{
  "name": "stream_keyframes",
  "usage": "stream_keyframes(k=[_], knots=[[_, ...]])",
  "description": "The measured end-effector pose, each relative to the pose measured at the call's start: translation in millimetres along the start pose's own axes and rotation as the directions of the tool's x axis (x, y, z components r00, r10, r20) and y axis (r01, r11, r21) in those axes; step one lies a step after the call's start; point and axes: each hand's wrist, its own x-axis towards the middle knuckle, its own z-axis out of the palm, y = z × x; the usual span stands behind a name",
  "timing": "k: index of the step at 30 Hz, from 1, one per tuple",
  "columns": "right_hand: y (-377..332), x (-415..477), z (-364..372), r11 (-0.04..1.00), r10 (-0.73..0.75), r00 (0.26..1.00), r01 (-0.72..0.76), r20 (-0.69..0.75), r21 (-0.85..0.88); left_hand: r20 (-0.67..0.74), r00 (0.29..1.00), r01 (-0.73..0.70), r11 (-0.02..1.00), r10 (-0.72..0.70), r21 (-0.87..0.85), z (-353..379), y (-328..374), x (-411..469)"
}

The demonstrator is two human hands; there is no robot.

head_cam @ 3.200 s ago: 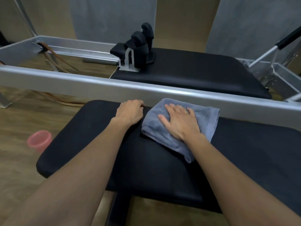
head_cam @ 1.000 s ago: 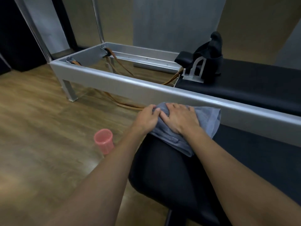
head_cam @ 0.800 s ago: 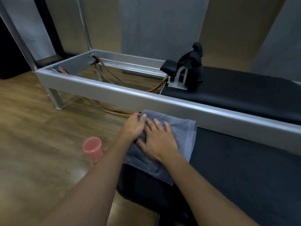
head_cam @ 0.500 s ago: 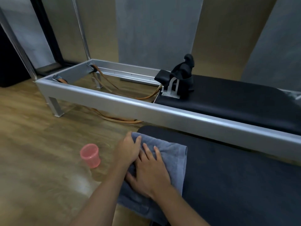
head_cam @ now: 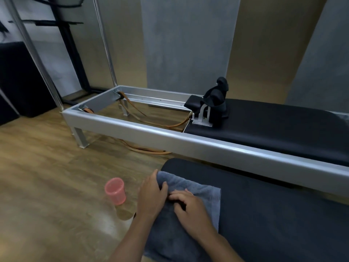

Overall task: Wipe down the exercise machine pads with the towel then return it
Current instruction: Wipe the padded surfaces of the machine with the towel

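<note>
Towel [head_cam: 200, 190] lies over the left end of the near pad [head_cam: 264, 214], under both hands. Left hand [head_cam: 151, 195]: fingers curl round the towel's far-left edge, thumb on top, gripping. Right hand [head_cam: 192, 208]: fingers bend down onto the cloth just right of that thumb, pinch or press unclear. Risk: cloth hangs off the pad edge below the left fingers, so a slack hold could let it slide to the floor, and a wide sweep leftward might knock the pink cup [head_cam: 114, 188] standing near them.

No readable text, no labels or numbers, towel [head_cam: 203, 192], pad [head_cam: 273, 214] and cup [head_cam: 115, 188] unmarked (as far as visible)
</note>
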Motion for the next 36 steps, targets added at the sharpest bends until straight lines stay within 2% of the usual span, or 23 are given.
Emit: stream_keyframes(k=[5, 7, 8, 10, 12, 13, 14, 15, 16, 17, 19, 21, 23, 27, 32, 36], knots=[[1.2, 3.1, -0.6, 0.99, -0.013, 1.0, 0.015, 0.014, -0.14, 0.042, 0.993, 0.109, 0.993, -0.112, 0.049, -1.4, 2.7, 6.3], [-4.0, 6.2, -1.3, 0.962, 0.037, 0.994, -0.009, 0.099, -0.274, 0.016, 0.998, 0.059, 0.979, -0.064, 0.196, 1.7, 3.0, 5.2], [-6.2, 5.3, 1.5, 0.933, 0.062, 0.991, -0.016, 0.118, -0.361, -0.008, 1.0, 0.007, 0.959, -0.005, 0.285, 2.4, 3.4, 2.2], [-7.7, -0.1, 7.2, 0.884, 0.086, 0.994, -0.046, 0.065, -0.465, -0.048, 0.969, -0.208, 0.902, 0.244, 0.379, 3.2, 2.7, -7.2], [-7.5, -1.2, 9.7, 0.863, 0.1, 0.995, -0.074, 0.027, -0.5, -0.018, 0.836, -0.479, 0.745, 0.548, 0.463, 2.0, 2.0, -13.8], [-5.2, -0.7, 10.1, 0.857, 0.104, 0.994, -0.074, 0.03, -0.509, 0.006, 0.756, -0.556, 0.637, 0.655, 0.534, 3.0, 0.2, -12.7], [-2.2, 2.7, 9.5, 0.856, 0.103, 0.994, -0.072, 0.031, -0.511, 0.035, 0.723, -0.57, 0.567, 0.69, 0.595, 3.8, 1.7, -8.9], [2.4, 5.4, 7.6, 0.858, 0.096, 0.995, -0.068, 0.03, -0.509, 0.09, 0.758, -0.56, 0.573, 0.646, 0.599, 6.3, 7.0, -1.5], [7.3, 9.5, 4.4, 0.86, 0.087, 0.996, -0.057, 0.036, -0.506, 0.165, 0.833, -0.512, 0.623, 0.529, 0.591, 10.2, 12.8, 4.2], [12.8, 13.8, 0.8, 0.863, 0.08, 0.996, -0.044, 0.049, -0.504, 0.232, 0.872, -0.481, 0.666, 0.431, 0.57, 18.4, 12.8, 10.1], [24.6, 24.4, -3.9, 0.865, 0.068, 0.995, -0.022, 0.074, -0.501, 0.249, 0.915, -0.402, 0.748, 0.316, 0.527, 30.6, 8.8, 20.9], [36.5, 38.1, -6.2, 0.86, 0.052, 0.994, 0.001, 0.091, -0.511, 0.19, 0.941, -0.338, 0.826, 0.281, 0.452, 37.2, 9.4, 30.5], [45.4, 55.7, -10.5, 0.853, 0.031, 0.994, 0.03, 0.108, -0.522, 0.161, 0.952, -0.306, 0.856, 0.261, 0.418, 37.4, 17.1, 38.9], [45.5, 73.2, -19.6, 0.848, 0.015, 0.986, 0.075, 0.164, -0.525, 0.183, 0.946, -0.323, 0.818, 0.267, 0.475, 32.8, 18.5, 24.7], [28.8, 39.5, 0.1, 0.87, 0.187, 0.981, -0.14, 0.054, -0.473, 0.291, 0.92, -0.386, 0.74, 0.264, 0.55, 25.7, 5.5, -0.6], [45.2, 58.8, -20.9, 0.869, 0.187, 0.978, -0.12, 0.093, -0.48, 0.267, 0.935, -0.35, 0.741, 0.235, 0.573, 41.2, 28.1, 17.5]])
